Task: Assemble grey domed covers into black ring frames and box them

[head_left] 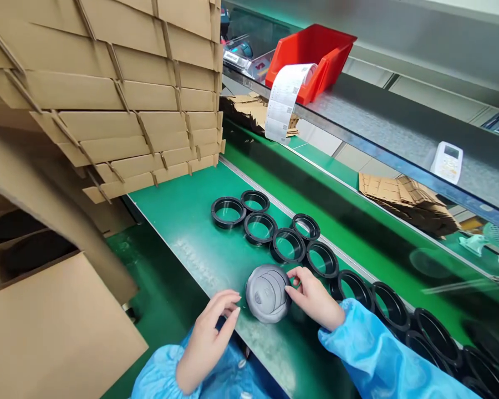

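Note:
A grey round vent piece [267,292] with slats lies on the green belt [191,221]. My right hand [314,296] pinches its right edge with thumb and fingers. My left hand [210,332] hovers just left of it, fingers curled and slightly apart, touching nothing that I can see. Several black plastic rings [288,245] lie in a row along the belt's far side, running from the middle to the lower right. Both arms wear light blue sleeves.
Stacked cardboard dividers [108,94] fill the upper left, an open carton [45,310] the lower left. A red bin [311,55] with a roll of labels [283,100] sits on the metal shelf. A white remote-like device [446,162] rests further right.

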